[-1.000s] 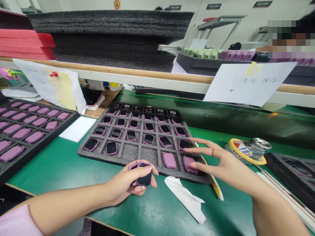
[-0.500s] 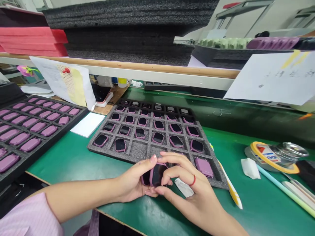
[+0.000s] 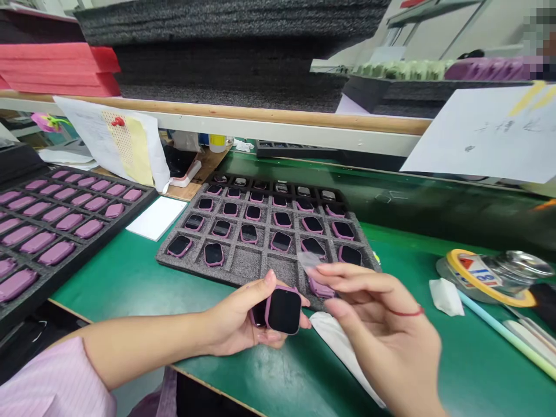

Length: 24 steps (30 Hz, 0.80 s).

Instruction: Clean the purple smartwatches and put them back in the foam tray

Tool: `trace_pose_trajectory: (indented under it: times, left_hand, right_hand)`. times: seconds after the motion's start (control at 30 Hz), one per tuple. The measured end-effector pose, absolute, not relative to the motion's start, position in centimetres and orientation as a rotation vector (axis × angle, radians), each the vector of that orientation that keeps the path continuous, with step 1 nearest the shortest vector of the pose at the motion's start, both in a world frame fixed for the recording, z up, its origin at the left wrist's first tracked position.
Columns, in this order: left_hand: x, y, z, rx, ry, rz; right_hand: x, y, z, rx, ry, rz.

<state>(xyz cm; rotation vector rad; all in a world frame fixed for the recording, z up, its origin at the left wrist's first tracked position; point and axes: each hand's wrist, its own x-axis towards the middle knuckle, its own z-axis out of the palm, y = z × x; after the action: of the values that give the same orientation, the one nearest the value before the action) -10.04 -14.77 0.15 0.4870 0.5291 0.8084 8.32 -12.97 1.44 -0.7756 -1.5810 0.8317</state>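
Observation:
My left hand (image 3: 238, 318) is closed around two purple-framed smartwatch bodies. The front smartwatch (image 3: 284, 311) shows its dark square screen towards me, and the second smartwatch (image 3: 259, 313) is partly hidden behind it. To the right, my right hand (image 3: 382, 324) pinches a small see-through film (image 3: 309, 260) between its fingertips, apart from the watches. Beyond both hands lies a grey foam tray (image 3: 245, 263) with several purple smartwatches in its compartments, most screen up. A purple watch case (image 3: 320, 288) sits in the near row, half covered by my right hand.
At left stands another foam tray (image 3: 93, 246) of purple cases. A white pad (image 3: 156, 218) lies between the trays. A white cloth or paper strip (image 3: 339, 347) lies under my right hand. Right of it are a glass jar (image 3: 521, 266), yellow tape roll (image 3: 460, 275) and blue-green stick (image 3: 499, 324).
My right hand has moved right, away from the watch, with the clear film now showing at its fingertips. The front screen is uncovered. My left hand has stayed in nearly the same place.

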Motion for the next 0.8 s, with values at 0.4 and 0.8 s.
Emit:
trace_pose_trajectory:
  times: [0.4,0.8]
  left_hand:
    - [-9.96,-14.76,0.42,0.501,0.523,0.825]
    - [-10.06,-14.66,0.85,0.452,0.524,0.828]
  right_hand:
    - [7.82,-13.03,0.46,-0.713,-1.959,0.929]
    - [8.29,-12.65,0.55,-0.725,-1.955,1.001]
